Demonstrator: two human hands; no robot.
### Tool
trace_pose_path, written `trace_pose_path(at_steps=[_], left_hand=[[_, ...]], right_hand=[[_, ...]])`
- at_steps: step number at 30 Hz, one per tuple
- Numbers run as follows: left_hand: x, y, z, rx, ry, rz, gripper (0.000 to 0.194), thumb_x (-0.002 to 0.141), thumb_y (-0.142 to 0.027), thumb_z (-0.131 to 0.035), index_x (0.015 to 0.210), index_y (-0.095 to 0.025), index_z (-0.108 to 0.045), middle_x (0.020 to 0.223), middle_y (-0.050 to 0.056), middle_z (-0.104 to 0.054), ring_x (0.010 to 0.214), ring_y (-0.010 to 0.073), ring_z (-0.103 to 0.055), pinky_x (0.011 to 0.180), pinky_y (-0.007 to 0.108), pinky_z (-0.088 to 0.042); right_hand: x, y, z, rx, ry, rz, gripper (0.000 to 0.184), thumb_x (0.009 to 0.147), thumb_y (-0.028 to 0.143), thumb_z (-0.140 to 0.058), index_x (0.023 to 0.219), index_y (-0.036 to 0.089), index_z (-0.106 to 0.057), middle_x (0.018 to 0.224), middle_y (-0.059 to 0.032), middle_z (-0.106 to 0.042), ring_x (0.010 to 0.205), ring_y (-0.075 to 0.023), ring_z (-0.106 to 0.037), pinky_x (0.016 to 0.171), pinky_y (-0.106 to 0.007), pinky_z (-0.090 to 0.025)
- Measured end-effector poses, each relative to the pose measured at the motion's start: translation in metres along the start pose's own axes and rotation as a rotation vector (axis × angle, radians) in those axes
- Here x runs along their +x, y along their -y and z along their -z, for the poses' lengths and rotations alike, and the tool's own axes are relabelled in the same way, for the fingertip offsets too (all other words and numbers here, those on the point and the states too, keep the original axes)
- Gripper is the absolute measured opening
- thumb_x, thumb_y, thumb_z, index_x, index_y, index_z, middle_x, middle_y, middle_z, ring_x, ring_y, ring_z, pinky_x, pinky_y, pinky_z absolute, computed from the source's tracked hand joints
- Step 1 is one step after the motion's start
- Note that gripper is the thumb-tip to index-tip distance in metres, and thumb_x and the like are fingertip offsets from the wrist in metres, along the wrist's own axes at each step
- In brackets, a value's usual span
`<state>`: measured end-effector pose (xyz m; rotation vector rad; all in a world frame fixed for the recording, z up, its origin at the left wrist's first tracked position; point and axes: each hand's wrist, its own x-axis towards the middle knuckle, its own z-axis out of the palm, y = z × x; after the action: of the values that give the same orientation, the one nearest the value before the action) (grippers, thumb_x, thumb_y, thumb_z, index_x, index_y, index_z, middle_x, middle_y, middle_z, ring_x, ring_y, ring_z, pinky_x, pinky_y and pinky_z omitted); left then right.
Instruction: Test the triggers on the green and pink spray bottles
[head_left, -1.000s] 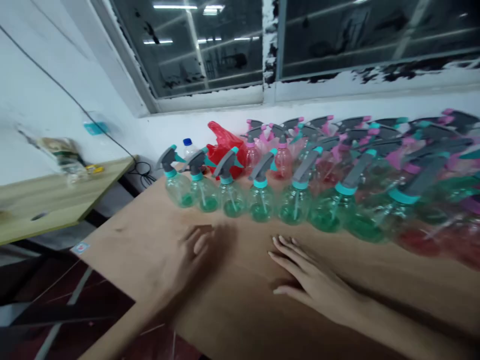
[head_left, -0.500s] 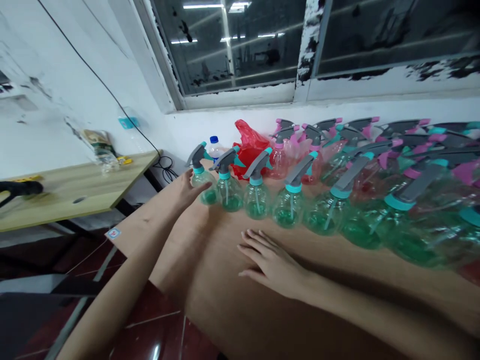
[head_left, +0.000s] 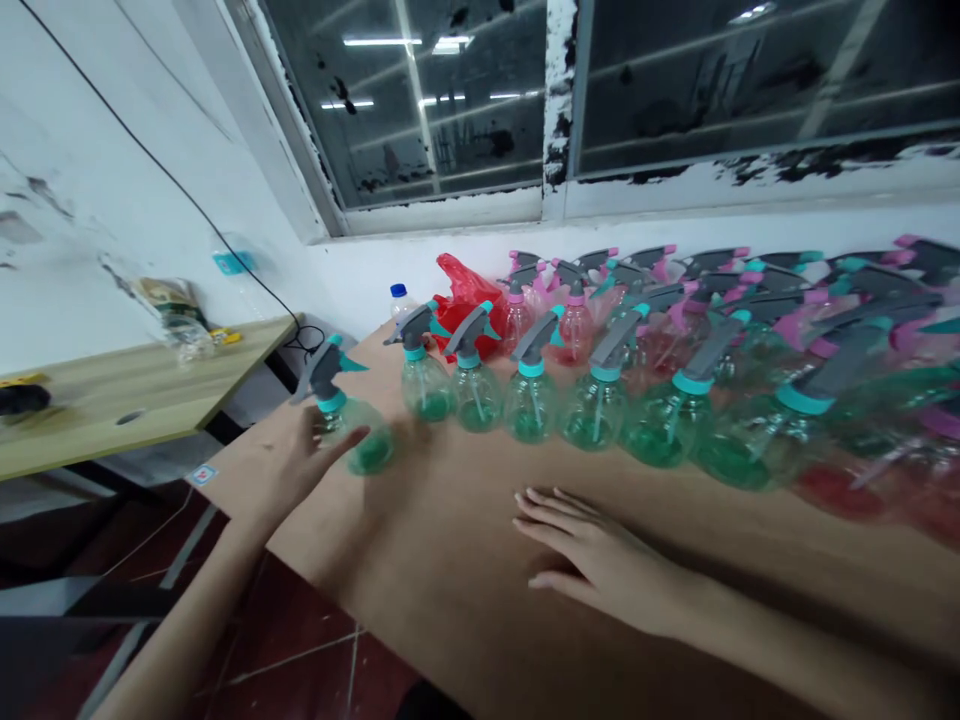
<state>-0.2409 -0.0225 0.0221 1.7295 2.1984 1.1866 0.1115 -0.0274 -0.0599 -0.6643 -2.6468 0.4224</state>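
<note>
Tabletop (head_left: pixel 450 560); bottle (head_left: pixel 369 445) (green-bottomed) in left hand (head_left: pixel 296 460)

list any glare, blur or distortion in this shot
Head view: tube lights glare in the dark window glass; the left hand and the round green plastic spray bottle it grips look blurred; red-tinted plastic bottles near the right edge look stretched, likely lens distortion.

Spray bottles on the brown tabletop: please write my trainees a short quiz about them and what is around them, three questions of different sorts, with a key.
1. True or false: the right hand holds no bottle.
2. Which colour is the collar of the spray bottle in the left hand? A) pink B) turquoise C) yellow
3. Fill in the colour: behind the front row of bottles lies a ____ plastic bag.

Key: 1 true; 2 B; 3 red
</note>
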Motion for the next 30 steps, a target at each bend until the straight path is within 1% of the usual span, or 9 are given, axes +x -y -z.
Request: trace_pose_path(at_steps=[5, 8, 10, 12, 15, 17, 21, 24, 30], left_hand=[[-0.060, -0.030, -0.012, 0.044, 0.089, -0.042, 0.046, 0.062, -0.054, -0.067, 0.089, -0.021, -0.050, 0.083, 0.003, -0.061, 0.077, 0.0271, -0.062, 0.068, 0.043, -0.052], [-0.092, -0.058, -0.033, 0.118, 0.148, -0.121, 0.057, 0.060, -0.060, -0.066, 0.095, -0.018, -0.050, 0.089, 0.008, -0.062, 0.081, 0.0301, -0.062, 0.070, 0.045, -0.052], [-0.110, -0.083, -0.050, 0.198, 0.212, -0.221, 0.055, 0.064, -0.060, -0.065, 0.097, -0.019, -0.050, 0.090, 0.008, -0.062, 0.086, 0.0308, -0.062, 0.075, 0.047, -0.050], [-0.122, -0.110, -0.066, 0.152, 0.283, -0.345, 0.054, 0.068, -0.058, -0.063, 0.104, -0.021, -0.047, 0.102, 0.008, -0.061, 0.096, 0.0297, -0.059, 0.081, 0.045, -0.049], [-0.132, -0.153, -0.090, 0.072, 0.465, -0.441, 0.052, 0.069, -0.062, -0.060, 0.100, -0.021, -0.048, 0.091, 0.006, -0.062, 0.084, 0.0273, -0.062, 0.070, 0.041, -0.051], [-0.135, -0.178, -0.104, 0.063, 0.526, -0.472, 0.059, 0.064, -0.067, -0.060, 0.097, -0.020, -0.050, 0.089, 0.008, -0.061, 0.082, 0.0296, -0.062, 0.068, 0.043, -0.051], [-0.139, -0.215, -0.130, 0.019, 0.666, -0.486, 0.065, 0.062, -0.066, -0.063, 0.103, -0.017, -0.050, 0.093, 0.010, -0.061, 0.087, 0.0321, -0.060, 0.070, 0.046, -0.049], [-0.141, -0.230, -0.144, -0.013, 0.700, -0.512, 0.065, 0.061, -0.064, -0.065, 0.102, -0.015, -0.050, 0.094, 0.011, -0.060, 0.091, 0.0334, -0.059, 0.070, 0.045, -0.049], [-0.141, -0.239, -0.160, -0.021, 0.740, -0.616, 0.061, 0.065, -0.065, -0.060, 0.100, -0.015, -0.050, 0.095, 0.011, -0.057, 0.088, 0.0332, -0.057, 0.067, 0.048, -0.048]], right_hand=[[-0.037, -0.009, 0.017, 0.068, 0.055, -0.111, 0.053, 0.084, 0.048, -0.049, 0.130, 0.023, -0.046, 0.140, -0.0028, -0.041, 0.129, -0.0209, -0.035, 0.107, -0.042, -0.030], [-0.054, -0.011, 0.026, 0.122, 0.094, -0.218, 0.061, 0.082, 0.052, -0.049, 0.134, 0.023, -0.040, 0.142, -0.0027, -0.038, 0.131, -0.0211, -0.032, 0.108, -0.041, -0.028], [-0.065, -0.011, 0.031, 0.157, 0.098, -0.303, 0.069, 0.078, 0.057, -0.052, 0.137, 0.024, -0.036, 0.143, -0.0031, -0.036, 0.131, -0.0229, -0.031, 0.108, -0.041, -0.027], [-0.077, -0.010, 0.035, 0.175, 0.071, -0.389, 0.081, 0.072, 0.062, -0.055, 0.139, 0.025, -0.030, 0.145, -0.0042, -0.033, 0.132, -0.0263, -0.029, 0.108, -0.044, -0.027], [-0.093, -0.008, 0.040, 0.161, -0.026, -0.471, 0.100, 0.062, 0.066, -0.061, 0.143, 0.027, -0.017, 0.149, -0.0067, -0.024, 0.133, -0.0332, -0.022, 0.106, -0.053, -0.024], [-0.103, -0.006, 0.044, 0.170, -0.109, -0.487, 0.107, 0.058, 0.065, -0.065, 0.143, 0.028, -0.012, 0.149, -0.0078, -0.024, 0.133, -0.0359, -0.022, 0.104, -0.055, -0.026], [-0.119, -0.003, 0.054, 0.254, -0.250, -0.530, 0.102, 0.060, 0.058, -0.068, 0.141, 0.027, -0.014, 0.138, -0.0097, -0.041, 0.123, -0.0337, -0.041, 0.094, -0.049, -0.042], [-0.128, -0.002, 0.062, 0.290, -0.324, -0.586, 0.098, 0.058, 0.056, -0.070, 0.137, 0.025, -0.022, 0.127, -0.0102, -0.050, 0.113, -0.0320, -0.049, 0.087, -0.046, -0.047], [-0.141, -0.009, 0.069, 0.343, -0.395, -0.615, 0.090, 0.055, 0.053, -0.074, 0.129, 0.025, -0.032, 0.118, -0.0078, -0.054, 0.107, -0.0296, -0.052, 0.084, -0.044, -0.048]])
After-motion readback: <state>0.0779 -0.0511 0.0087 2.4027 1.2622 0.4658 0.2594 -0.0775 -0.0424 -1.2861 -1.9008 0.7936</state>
